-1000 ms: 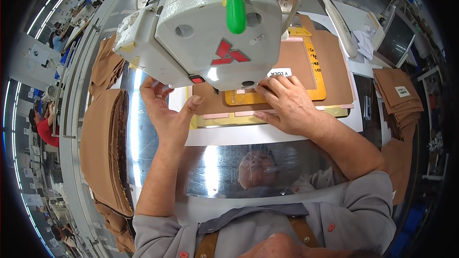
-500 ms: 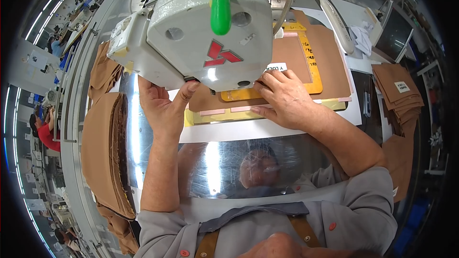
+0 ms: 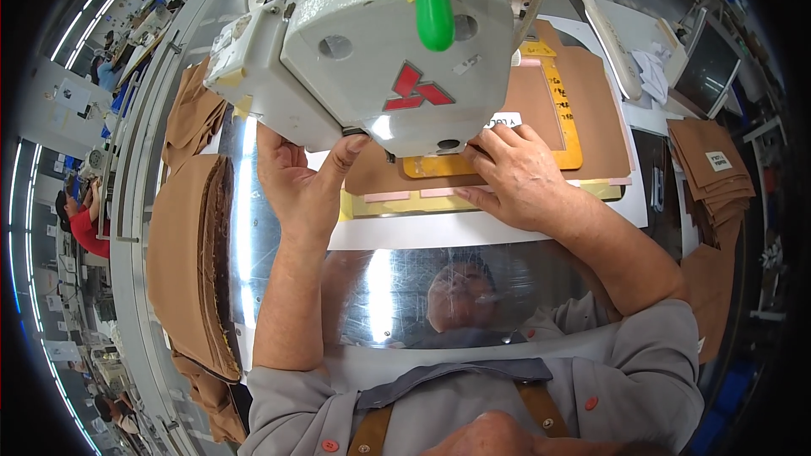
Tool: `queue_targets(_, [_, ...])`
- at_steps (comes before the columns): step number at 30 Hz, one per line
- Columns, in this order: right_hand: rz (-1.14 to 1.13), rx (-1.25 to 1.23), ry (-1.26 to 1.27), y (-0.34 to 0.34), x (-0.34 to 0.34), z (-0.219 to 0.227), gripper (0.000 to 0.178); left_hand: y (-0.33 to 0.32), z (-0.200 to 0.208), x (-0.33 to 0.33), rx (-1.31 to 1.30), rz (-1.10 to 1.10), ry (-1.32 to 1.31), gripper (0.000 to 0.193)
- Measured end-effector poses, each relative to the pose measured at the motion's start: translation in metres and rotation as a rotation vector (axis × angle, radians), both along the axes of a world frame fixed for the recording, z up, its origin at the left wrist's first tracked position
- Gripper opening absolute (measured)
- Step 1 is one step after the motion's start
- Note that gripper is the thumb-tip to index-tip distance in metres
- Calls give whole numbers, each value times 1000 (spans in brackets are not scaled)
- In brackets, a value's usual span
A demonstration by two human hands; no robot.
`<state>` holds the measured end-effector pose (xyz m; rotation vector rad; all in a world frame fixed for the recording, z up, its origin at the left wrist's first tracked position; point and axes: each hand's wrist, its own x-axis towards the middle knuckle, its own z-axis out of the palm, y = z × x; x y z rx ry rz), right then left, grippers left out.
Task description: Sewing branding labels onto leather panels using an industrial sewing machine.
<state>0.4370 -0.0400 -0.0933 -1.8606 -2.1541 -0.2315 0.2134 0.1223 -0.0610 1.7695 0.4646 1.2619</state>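
Observation:
My left hand (image 3: 300, 177) is raised at the lower left edge of the white sewing machine head (image 3: 393, 51). Its thumb stands well apart from the fingers, near a small dark part under the head; the fingertips are partly hidden by the machine. My right hand (image 3: 515, 173) rests over the front of a yellow clamp frame (image 3: 562, 131), fingers bent beside the machine's lower right edge and thumb apart. Beneath the frame lies a brown fabric panel (image 3: 596, 105) on a yellow-edged template (image 3: 405, 205). The needle area is hidden behind the machine head.
Stacked brown fabric pieces (image 3: 186, 262) lie at the left, and more folded brown pieces (image 3: 710, 165) at the right. A green handle (image 3: 434, 4) hangs in front of the machine. A shiny metal plate (image 3: 355, 295) lies nearest me. A pale lamp arm (image 3: 612, 51) stands at the upper right.
The whole view has shifted slightly, so the machine and bench sit a little further right. Both hands keep nearly the same places and poses.

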Motion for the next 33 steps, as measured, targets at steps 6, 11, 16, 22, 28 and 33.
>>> queue_targets(6, [11, 33, 9, -3, -1, -1, 51, 5, -1, -1, 14, 38, 27, 79])
queue_targets(11, [24, 53, 0, -3, 1, -2, 52, 11, -14, -3, -33, -78, -75, 93])
queue_targets(16, [19, 31, 17, -3, 0, -1, 51, 12, -21, -5, 14, 38, 57, 99])
queue_targets(22, [9, 36, 7, -4, 1, -3, 51, 6, -24, -6, -42, 34, 232, 93])
queue_targets(28, [31, 24, 12, -5, -1, -1, 51, 7, -30, -4, -50, 27, 133, 77])
queue_targets(33, [29, 23, 25, -6, 2, -2, 52, 0, -13, 6, -48, 56, 639, 62])
